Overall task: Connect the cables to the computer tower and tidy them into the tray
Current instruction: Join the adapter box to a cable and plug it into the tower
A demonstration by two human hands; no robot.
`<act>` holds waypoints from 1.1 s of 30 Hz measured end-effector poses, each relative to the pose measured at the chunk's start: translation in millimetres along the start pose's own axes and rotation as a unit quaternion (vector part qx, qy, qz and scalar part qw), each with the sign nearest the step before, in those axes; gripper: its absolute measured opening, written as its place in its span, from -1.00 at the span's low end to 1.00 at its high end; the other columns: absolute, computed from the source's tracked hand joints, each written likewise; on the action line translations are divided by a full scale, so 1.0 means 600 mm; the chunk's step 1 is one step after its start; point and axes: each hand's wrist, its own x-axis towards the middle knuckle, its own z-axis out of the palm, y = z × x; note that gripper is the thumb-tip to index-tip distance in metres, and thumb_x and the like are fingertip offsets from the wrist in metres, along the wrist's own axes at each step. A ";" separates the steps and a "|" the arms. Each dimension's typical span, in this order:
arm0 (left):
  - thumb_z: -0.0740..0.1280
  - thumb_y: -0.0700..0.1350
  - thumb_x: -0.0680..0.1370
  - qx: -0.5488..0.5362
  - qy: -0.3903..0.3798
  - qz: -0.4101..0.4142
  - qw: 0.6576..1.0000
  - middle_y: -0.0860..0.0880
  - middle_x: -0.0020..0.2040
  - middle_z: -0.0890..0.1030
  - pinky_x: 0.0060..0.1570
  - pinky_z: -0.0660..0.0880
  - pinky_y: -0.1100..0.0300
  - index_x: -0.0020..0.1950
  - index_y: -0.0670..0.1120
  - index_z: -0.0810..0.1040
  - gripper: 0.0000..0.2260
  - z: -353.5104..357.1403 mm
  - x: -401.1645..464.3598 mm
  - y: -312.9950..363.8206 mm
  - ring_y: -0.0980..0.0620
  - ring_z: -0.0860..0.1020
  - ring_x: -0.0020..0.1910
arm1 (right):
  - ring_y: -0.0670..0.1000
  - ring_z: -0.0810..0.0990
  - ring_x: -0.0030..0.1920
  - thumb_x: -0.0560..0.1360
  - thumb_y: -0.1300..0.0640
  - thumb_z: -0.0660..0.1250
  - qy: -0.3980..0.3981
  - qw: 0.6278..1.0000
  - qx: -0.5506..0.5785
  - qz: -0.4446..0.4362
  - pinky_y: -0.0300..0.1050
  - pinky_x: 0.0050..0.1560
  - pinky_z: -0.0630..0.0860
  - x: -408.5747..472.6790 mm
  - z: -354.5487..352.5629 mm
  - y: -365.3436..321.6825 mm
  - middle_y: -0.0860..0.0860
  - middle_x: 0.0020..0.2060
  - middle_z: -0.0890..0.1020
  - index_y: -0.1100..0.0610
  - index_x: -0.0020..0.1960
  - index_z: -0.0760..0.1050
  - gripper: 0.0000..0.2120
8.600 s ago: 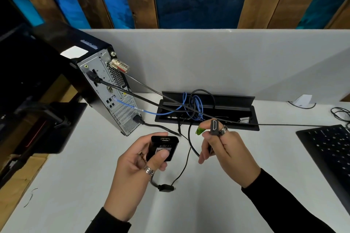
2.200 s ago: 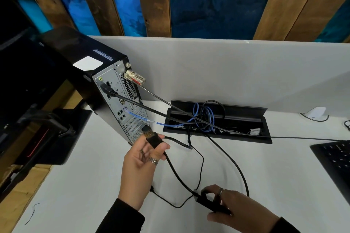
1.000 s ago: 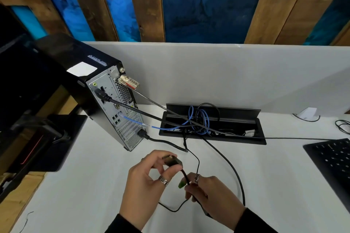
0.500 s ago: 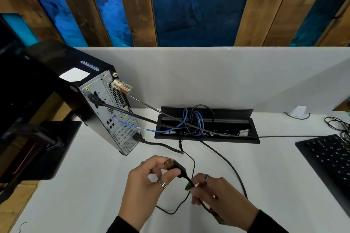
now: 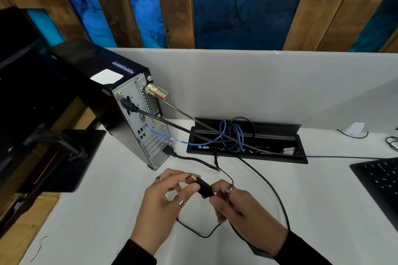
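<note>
Now raised higher, the glossy black gold-tipped plug (image 5: 199,185) sits pinched between both hands (image 5: 160,202) (image 5: 243,211).

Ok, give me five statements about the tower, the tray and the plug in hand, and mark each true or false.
1. Both hands, left hand and right hand, hold the gold-tipped plug. True.
2. The gold-tipped plug is seated in the computer tower. False: it is held above the desk, apart from the tower.
3. A blue cable runs from the tower into the cable tray. True.
4. The tray lid is closed. False: it stands open.
5. A keyboard lies at the left. False: at the right.
</note>
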 end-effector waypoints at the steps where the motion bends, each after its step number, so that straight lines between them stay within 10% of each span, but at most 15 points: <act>1: 0.38 0.01 0.30 0.004 0.000 0.001 1.000 0.15 -0.17 0.60 -0.16 0.42 0.42 -0.13 0.15 0.66 -0.82 -0.004 -0.001 -0.002 0.16 0.46 -0.31 | -0.16 0.42 -0.38 0.59 0.07 0.14 -0.003 1.000 0.002 -0.003 -0.29 -0.26 0.40 0.004 0.005 -0.002 -0.18 -0.45 0.46 -0.19 -0.10 0.38 -0.82; 12: 0.35 0.12 0.43 0.126 0.043 0.090 0.987 0.09 -0.16 0.59 -0.13 0.40 0.43 -0.06 0.18 0.60 -0.87 -0.114 0.040 0.008 0.18 0.48 -0.23 | -0.11 0.20 -0.50 0.58 0.07 0.15 0.106 0.993 0.011 -0.041 -0.28 -0.47 0.15 0.076 0.049 -0.029 -0.12 -0.56 0.26 0.02 -0.04 0.46 -0.88; 23: 0.15 -0.06 0.61 0.377 0.115 0.328 0.858 -0.13 -0.15 0.57 -0.07 0.28 0.22 -0.09 -0.16 0.60 -0.71 -0.242 0.187 0.146 -0.07 0.47 -0.11 | -0.22 0.40 -0.47 0.59 0.21 0.13 0.138 0.987 0.010 -0.082 -0.47 -0.43 0.27 0.172 0.074 -0.064 -0.41 -0.49 0.48 0.21 0.10 0.46 -0.83; 33: 0.09 0.19 0.54 0.468 -0.031 0.323 0.822 -0.03 0.18 0.54 0.21 0.35 -0.11 0.20 0.03 0.53 -0.61 -0.252 0.304 0.146 -0.09 0.43 0.16 | -0.26 0.45 -0.46 0.59 0.20 0.16 0.163 0.983 -0.011 -0.080 -0.49 -0.45 0.28 0.213 0.082 -0.065 -0.35 -0.55 0.47 0.20 0.07 0.49 -0.84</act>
